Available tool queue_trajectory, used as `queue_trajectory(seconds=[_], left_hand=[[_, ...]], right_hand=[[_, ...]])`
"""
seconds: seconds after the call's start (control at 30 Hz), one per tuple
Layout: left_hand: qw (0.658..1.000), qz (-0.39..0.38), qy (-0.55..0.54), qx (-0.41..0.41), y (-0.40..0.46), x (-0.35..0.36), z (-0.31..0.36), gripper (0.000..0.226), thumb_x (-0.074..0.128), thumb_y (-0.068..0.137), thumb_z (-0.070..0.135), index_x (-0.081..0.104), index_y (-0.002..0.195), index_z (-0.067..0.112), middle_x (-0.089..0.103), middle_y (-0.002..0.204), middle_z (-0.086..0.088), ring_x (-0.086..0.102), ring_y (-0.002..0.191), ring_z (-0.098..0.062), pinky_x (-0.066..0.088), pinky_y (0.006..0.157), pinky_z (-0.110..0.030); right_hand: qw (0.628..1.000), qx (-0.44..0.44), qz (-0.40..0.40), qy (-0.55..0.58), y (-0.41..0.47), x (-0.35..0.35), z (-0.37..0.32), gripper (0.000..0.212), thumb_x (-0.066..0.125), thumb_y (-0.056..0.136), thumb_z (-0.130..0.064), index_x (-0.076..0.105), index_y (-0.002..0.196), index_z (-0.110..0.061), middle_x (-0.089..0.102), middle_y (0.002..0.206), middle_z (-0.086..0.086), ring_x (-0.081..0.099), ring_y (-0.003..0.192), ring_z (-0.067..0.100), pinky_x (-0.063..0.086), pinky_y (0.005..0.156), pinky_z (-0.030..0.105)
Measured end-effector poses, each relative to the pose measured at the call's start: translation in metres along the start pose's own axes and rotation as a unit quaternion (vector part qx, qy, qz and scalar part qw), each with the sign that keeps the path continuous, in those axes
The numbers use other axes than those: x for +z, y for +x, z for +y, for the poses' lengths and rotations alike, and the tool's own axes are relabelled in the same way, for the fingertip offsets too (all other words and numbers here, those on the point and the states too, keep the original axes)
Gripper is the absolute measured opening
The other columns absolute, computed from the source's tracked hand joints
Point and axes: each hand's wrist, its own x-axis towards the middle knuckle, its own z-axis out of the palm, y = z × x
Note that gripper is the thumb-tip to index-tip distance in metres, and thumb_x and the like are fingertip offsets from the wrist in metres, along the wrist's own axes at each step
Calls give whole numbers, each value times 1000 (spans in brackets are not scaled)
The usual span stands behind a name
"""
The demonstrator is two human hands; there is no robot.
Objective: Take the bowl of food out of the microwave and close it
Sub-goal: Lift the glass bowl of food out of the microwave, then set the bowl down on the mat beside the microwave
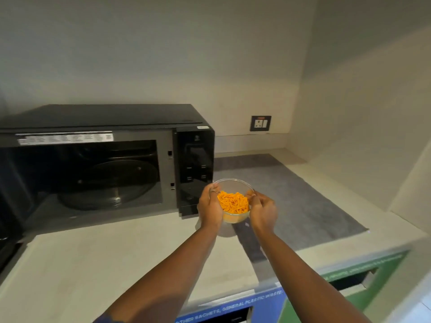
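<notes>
A clear glass bowl [234,187] filled with orange food [233,202] is held just above the counter, in front of the microwave's control panel [196,169]. My left hand [210,208] grips its left side and my right hand [262,212] grips its right side. The black microwave [105,120] stands on the counter at the left. Its door [9,220] is swung open at the far left edge of the view. Inside the cavity only the glass turntable [109,183] shows.
A grey mat [303,201] lies on the beige counter [116,264] to the right of the microwave. A wall socket [260,123] sits on the back wall. A side wall closes off the right. Blue and green waste-bin labels [233,308] run below the counter's front edge.
</notes>
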Motion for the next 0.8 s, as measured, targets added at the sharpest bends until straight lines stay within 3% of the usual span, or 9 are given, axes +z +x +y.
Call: queue_trajectory(seconds=[0.2, 0.3, 0.43, 0.53, 0.63, 0.8], left_hand=[[995, -75, 62, -19, 4, 51, -19, 29, 44, 96, 17, 61, 118, 10, 62, 123, -18, 57, 115, -34, 46, 98, -45], [989, -107, 96, -27, 12, 76, -31, 29, 43, 96, 22, 60, 119, 15, 63, 123, -16, 57, 114, -34, 46, 102, -51], [980, -148, 128, -24, 28, 104, -47, 31, 43, 97, 20, 59, 122, 12, 63, 125, -16, 58, 115, -34, 46, 101, -51], [969, -178, 171, -29, 41, 117, -66, 31, 42, 96, 30, 57, 122, 22, 63, 125, -11, 59, 114, -33, 46, 101, -53], [960, -194, 199, -43, 55, 130, -90, 31, 42, 94, 36, 56, 120, 29, 64, 124, -10, 60, 113, -33, 48, 99, -53], [952, -211, 220, -42, 68, 144, -100, 34, 37, 98, 28, 55, 126, 22, 62, 128, -11, 57, 117, -34, 46, 102, -51]], right_hand=[[998, 12, 60, -29, 35, -31, 22, 23, 51, 88, -13, 72, 91, -4, 73, 93, 22, 65, 87, 36, 52, 78, 42], [995, 12, 88, -34, 54, -41, 33, 33, 48, 83, -27, 72, 88, -6, 73, 89, 23, 64, 84, 36, 47, 71, 34], [993, 29, 99, -58, 81, -49, 51, 25, 51, 90, -21, 71, 93, -6, 73, 92, 22, 65, 87, 35, 47, 73, 34], [991, 34, 103, -74, 97, -50, 64, 25, 48, 93, -18, 70, 96, -6, 72, 93, 21, 62, 81, 30, 42, 69, 29], [989, 32, 101, -107, 114, -48, 81, 27, 45, 94, -18, 68, 100, -6, 71, 96, 23, 64, 86, 35, 49, 73, 37], [985, 39, 96, -135, 133, -46, 103, 31, 41, 95, -18, 68, 99, -4, 71, 95, 22, 64, 86, 35, 47, 71, 34]])
